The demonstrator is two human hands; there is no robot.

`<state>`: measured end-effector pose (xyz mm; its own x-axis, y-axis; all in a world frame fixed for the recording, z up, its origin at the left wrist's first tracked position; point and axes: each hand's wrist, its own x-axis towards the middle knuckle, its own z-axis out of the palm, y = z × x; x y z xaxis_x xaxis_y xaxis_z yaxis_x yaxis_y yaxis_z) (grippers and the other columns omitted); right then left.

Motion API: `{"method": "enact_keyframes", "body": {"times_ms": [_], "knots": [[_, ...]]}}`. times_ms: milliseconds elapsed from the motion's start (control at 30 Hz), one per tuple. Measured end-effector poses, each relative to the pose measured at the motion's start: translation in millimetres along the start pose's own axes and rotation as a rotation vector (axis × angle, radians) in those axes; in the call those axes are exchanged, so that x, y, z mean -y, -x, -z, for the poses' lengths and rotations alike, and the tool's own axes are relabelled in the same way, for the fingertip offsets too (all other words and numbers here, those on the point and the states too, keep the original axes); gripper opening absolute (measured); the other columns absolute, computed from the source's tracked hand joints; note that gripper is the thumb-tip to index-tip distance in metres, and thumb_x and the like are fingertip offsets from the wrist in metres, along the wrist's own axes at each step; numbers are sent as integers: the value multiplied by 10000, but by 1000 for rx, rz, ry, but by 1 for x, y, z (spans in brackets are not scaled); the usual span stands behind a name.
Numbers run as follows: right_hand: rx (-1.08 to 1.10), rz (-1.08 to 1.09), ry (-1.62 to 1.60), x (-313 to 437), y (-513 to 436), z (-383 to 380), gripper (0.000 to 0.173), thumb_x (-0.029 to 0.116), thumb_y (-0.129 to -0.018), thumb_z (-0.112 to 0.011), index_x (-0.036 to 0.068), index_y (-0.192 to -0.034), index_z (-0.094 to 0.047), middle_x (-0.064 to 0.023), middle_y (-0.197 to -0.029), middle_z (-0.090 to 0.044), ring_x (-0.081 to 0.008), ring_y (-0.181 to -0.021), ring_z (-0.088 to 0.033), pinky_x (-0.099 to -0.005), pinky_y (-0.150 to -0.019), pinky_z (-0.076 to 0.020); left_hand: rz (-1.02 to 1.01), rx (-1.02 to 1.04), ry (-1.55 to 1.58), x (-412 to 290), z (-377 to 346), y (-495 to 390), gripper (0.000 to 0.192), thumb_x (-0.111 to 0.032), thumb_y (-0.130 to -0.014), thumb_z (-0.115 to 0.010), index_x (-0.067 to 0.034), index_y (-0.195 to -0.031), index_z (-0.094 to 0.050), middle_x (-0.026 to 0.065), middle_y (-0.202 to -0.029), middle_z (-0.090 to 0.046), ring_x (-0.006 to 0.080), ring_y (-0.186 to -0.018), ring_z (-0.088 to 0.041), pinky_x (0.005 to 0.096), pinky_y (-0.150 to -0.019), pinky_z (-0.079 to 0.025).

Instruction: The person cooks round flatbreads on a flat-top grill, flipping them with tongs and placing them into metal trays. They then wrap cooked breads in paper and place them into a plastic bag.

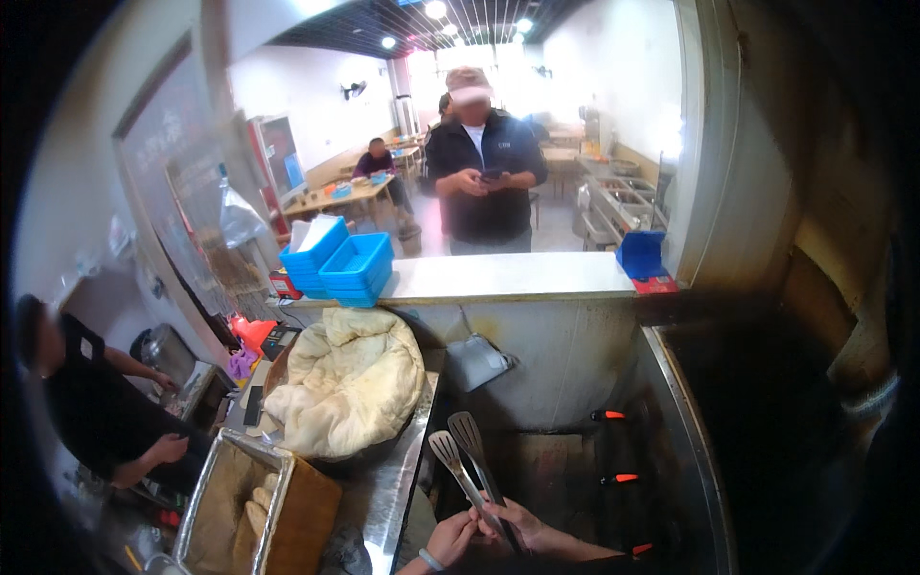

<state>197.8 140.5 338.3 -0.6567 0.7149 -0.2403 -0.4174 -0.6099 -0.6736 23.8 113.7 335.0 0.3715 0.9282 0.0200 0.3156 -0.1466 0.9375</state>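
Low in the head view, my right hand (523, 523) grips a pair of metal serving tongs (471, 481). The two slotted heads point up and away from me, slightly apart. My left hand (451, 537), with a pale band at the wrist, has its fingers curled against the lower part of the tongs, close to the right hand's fingers. Beyond and around the tongs lies a dark recessed area. Several orange-tipped black handles (619, 478) show along its right side.
Left of my hands, a steel counter (392, 496) bears a foil-rimmed box (305, 514) with bread pieces and a basket covered by a cream quilted cloth (352, 388). Blue plastic baskets (357, 262) stand on the white ledge (503, 277). One person (485, 172) stands beyond it; another (108, 402) stands at left.
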Motion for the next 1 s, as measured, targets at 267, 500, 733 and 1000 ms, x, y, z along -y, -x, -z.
{"method": "enact_keyframes", "body": {"times_ms": [267,500,733,1000], "knots": [[-95,127,1,69,-19,47,286,312,-866,-572,74,-997,-485,-22,-721,-555,-88,-637,-528,-205,-556,-419,37,42,86,6,-12,-94,234,-186,-921,-450,-2,-837,-567,163,-767,-569,299,-717,-580,335,-664,-453],[-359,214,185,88,-45,66,318,224,-852,-608,54,-1072,-452,-59,-918,-575,-98,-794,-561,-214,-644,-449,-57,302,-198,4,22,-162,265,-252,-923,-465,-33,-918,-615,129,-816,-605,241,-760,-595,318,-702,-462],[-768,271,117,116,-57,48,417,294,-828,-593,60,-1126,-418,-82,-960,-546,-150,-880,-541,-277,-731,-451,-502,483,-299,13,40,-255,258,-279,-867,-564,-57,-762,-643,104,-691,-611,244,-599,-598,340,-554,-475],[-1098,532,-34,125,-67,43,436,229,-761,-684,72,-1091,-446,-39,-891,-548,-121,-760,-535,-256,-675,-435,-762,342,-428,16,44,-333,211,-254,-823,-592,-78,-709,-619,95,-711,-599,275,-654,-596,370,-564,-478]]}}
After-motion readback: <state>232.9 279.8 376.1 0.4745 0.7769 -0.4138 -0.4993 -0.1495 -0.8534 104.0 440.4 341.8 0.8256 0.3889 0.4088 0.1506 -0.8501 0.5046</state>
